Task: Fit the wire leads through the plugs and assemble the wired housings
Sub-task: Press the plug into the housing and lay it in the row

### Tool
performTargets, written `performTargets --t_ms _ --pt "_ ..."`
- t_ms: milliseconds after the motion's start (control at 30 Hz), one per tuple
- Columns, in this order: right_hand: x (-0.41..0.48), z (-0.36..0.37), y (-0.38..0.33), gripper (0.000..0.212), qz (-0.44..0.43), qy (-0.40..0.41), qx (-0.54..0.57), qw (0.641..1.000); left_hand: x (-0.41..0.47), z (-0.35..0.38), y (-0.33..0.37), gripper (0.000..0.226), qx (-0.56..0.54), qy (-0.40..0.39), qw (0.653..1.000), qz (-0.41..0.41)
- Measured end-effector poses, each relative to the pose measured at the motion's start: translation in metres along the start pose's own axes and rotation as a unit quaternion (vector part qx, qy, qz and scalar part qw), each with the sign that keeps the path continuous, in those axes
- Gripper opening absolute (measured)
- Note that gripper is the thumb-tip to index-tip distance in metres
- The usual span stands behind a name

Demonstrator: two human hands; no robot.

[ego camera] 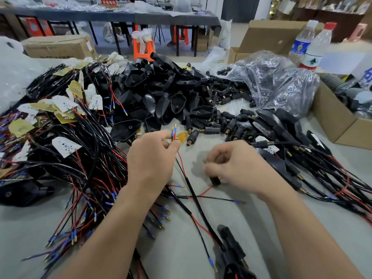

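Note:
My left hand pinches a pair of wire leads, red and black with blue and yellow tipped ends pointing up. Their cable trails down the table toward me. My right hand is blurred and closed around a small black plug, which shows under my fingers. A heap of black housings lies behind my hands. Loose black plugs with brass ends are scattered to its right. An assembled black housing with cable lies near the table's front edge.
A big tangle of red and black wires with white and yellow LED boards fills the left. Finished wired pieces lie at the right. A clear plastic bag, two bottles and a cardboard box stand at the back right.

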State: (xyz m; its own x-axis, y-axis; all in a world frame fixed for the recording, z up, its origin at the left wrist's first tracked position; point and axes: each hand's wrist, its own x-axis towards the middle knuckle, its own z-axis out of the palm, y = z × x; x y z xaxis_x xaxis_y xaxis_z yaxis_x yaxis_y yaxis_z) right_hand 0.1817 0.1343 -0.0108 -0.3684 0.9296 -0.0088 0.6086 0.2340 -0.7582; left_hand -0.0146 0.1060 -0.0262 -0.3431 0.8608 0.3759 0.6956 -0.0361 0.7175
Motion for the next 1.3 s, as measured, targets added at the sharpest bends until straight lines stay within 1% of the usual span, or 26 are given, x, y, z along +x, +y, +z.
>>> performTargets --t_ms 33,100,167,233,300,367,400,567,700,833,900,967,1033,1067,1133,1200,1233,1300 --pt "0.002 0.001 0.001 0.014 0.018 0.042 0.076 0.996 -0.002 0.000 0.002 0.007 0.052 0.021 0.998 0.019" --pt "0.006 0.006 -0.001 0.015 0.040 0.099 0.226 0.968 -0.004 -0.001 0.006 0.005 0.131 0.073 0.988 0.041" --pt "0.008 0.012 -0.005 0.013 0.053 0.122 0.338 0.932 -0.006 0.000 0.009 0.009 0.150 0.101 0.981 0.072" --pt "0.009 0.016 -0.009 0.013 0.055 0.134 0.432 0.890 -0.007 0.000 0.011 0.005 0.101 0.078 0.986 0.103" --pt "0.011 0.018 -0.011 0.013 0.047 0.156 0.495 0.853 -0.009 0.002 0.013 0.007 0.023 0.037 0.995 0.093" --pt "0.013 0.017 -0.012 0.012 0.044 0.182 0.524 0.831 -0.010 0.005 0.016 0.014 -0.032 0.015 0.996 0.079" --pt "0.014 0.017 -0.012 0.013 0.045 0.191 0.531 0.825 -0.010 0.006 0.017 0.017 -0.041 0.010 0.996 0.083" --pt "0.014 0.013 -0.010 0.017 0.033 0.201 0.537 0.819 -0.007 0.010 0.015 0.020 -0.021 -0.013 0.994 0.105" --pt "0.013 0.011 -0.009 0.019 0.020 0.165 0.508 0.845 -0.007 0.011 0.015 0.020 -0.021 -0.010 0.992 0.121" --pt "0.011 0.008 -0.007 0.019 0.010 0.116 0.492 0.863 -0.006 0.012 0.012 0.020 -0.006 -0.018 0.992 0.121" --pt "0.011 0.007 -0.006 0.020 0.002 0.107 0.484 0.868 -0.007 0.013 0.012 0.021 -0.005 -0.013 0.993 0.115" --pt "0.011 0.008 -0.005 0.019 -0.011 0.109 0.454 0.884 -0.009 0.012 0.014 0.028 -0.031 -0.004 0.995 0.100" --pt "0.010 0.011 -0.006 0.018 -0.020 0.100 0.426 0.899 -0.010 0.009 0.016 0.043 -0.064 -0.016 0.994 0.090" --pt "0.010 0.012 -0.007 0.018 -0.017 0.092 0.427 0.900 -0.011 0.008 0.018 0.048 -0.072 -0.026 0.993 0.090" --pt "0.010 0.013 -0.008 0.018 -0.002 0.090 0.453 0.887 -0.011 0.008 0.020 0.051 -0.078 -0.031 0.993 0.080" --pt "0.011 0.011 -0.008 0.017 0.012 0.106 0.499 0.860 -0.011 0.009 0.019 0.048 -0.075 -0.028 0.995 0.056" --pt "0.012 0.009 -0.008 0.018 0.017 0.115 0.520 0.846 -0.010 0.010 0.017 0.040 -0.068 -0.026 0.996 0.048" --pt "0.012 0.006 -0.007 0.017 0.021 0.128 0.549 0.826 -0.008 0.011 0.015 0.014 -0.048 -0.031 0.998 0.039"
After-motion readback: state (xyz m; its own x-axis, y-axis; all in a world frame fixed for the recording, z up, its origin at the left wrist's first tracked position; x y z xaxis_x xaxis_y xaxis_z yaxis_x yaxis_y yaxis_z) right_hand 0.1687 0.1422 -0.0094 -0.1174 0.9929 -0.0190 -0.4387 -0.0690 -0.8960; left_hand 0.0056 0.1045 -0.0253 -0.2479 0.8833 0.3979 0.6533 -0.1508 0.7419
